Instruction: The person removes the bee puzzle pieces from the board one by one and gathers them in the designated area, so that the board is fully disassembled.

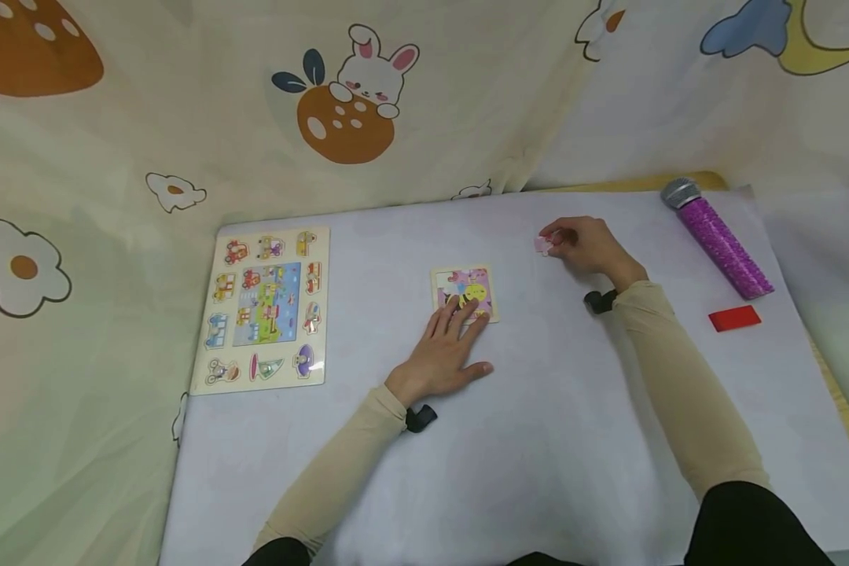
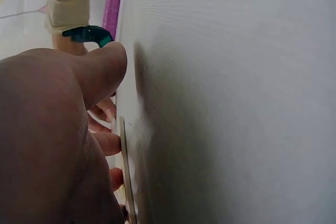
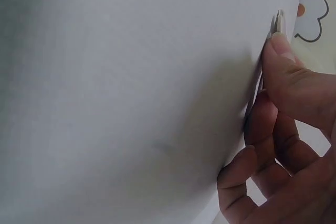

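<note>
Near the middle of the table lies a small square jigsaw puzzle [image 1: 480,277] with a yellow bee and pink and purple parts. My left hand [image 1: 442,358] rests across its near side, fingers spread straight and covering part of the picture. In the left wrist view the board's thin edge [image 2: 125,161] shows beside the fingertips. Farther right, my right hand [image 1: 590,248] pinches a small pink and white puzzle piece [image 1: 543,244] between thumb and fingers. Seen from the right wrist, this piece [image 3: 280,22] is edge-on, close to the white tabletop; its face is hidden.
On the left lies a larger wooden puzzle board [image 1: 267,365] with several vehicle pictures. A glittery purple microphone [image 1: 725,245] and a red flat block [image 1: 734,318] lie to the right of the right hand. A printed curtain [image 1: 240,141] hangs along the table's far edge.
</note>
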`<action>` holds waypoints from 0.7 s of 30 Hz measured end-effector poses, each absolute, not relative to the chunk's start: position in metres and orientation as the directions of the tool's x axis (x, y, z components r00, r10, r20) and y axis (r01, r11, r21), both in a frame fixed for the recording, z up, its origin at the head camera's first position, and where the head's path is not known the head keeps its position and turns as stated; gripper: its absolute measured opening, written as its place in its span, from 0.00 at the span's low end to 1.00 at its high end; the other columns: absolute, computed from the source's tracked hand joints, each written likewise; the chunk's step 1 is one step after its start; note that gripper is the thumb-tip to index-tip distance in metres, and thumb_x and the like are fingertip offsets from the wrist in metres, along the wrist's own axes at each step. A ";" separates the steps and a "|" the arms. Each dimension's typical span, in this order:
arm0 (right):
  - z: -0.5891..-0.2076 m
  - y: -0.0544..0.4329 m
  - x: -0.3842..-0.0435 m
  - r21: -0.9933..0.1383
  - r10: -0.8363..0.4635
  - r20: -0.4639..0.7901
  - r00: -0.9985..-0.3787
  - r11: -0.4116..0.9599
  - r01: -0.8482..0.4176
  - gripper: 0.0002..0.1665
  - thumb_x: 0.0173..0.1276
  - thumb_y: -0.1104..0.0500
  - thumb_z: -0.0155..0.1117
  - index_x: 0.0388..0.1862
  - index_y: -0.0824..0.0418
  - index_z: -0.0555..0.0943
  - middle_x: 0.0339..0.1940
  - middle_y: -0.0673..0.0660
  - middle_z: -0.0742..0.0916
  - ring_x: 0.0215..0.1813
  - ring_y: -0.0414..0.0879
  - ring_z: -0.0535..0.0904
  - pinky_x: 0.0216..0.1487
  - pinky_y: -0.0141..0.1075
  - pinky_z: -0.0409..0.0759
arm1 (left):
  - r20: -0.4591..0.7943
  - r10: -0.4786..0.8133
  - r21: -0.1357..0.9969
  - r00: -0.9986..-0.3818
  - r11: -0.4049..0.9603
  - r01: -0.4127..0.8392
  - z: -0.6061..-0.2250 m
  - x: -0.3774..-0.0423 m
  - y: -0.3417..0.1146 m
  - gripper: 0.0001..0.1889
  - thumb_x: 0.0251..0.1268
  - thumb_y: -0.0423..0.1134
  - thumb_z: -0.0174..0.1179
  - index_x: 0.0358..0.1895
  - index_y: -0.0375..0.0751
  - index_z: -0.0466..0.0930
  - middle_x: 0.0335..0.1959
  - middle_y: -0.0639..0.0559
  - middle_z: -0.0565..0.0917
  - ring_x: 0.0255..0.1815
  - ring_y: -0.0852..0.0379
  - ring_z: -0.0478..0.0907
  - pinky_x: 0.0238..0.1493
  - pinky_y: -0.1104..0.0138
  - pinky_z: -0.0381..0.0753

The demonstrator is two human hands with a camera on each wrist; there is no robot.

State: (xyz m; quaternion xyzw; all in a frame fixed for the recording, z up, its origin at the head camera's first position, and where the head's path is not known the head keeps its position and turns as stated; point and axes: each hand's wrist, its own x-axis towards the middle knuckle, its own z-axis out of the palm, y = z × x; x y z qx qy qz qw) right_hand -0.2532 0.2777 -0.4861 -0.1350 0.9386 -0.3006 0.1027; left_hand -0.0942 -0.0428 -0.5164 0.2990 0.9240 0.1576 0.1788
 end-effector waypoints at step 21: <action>-0.469 0.265 -0.250 -0.652 -0.286 -0.078 -0.955 0.739 -0.168 0.21 0.70 0.67 0.71 0.61 0.62 0.86 0.44 0.65 0.89 0.47 0.57 0.82 0.48 0.40 0.72 | -0.240 0.596 0.382 -0.767 0.784 0.490 -0.516 -0.093 -0.039 0.46 0.79 0.67 0.52 0.89 0.52 0.46 0.90 0.50 0.38 0.90 0.43 0.28 0.88 0.47 0.35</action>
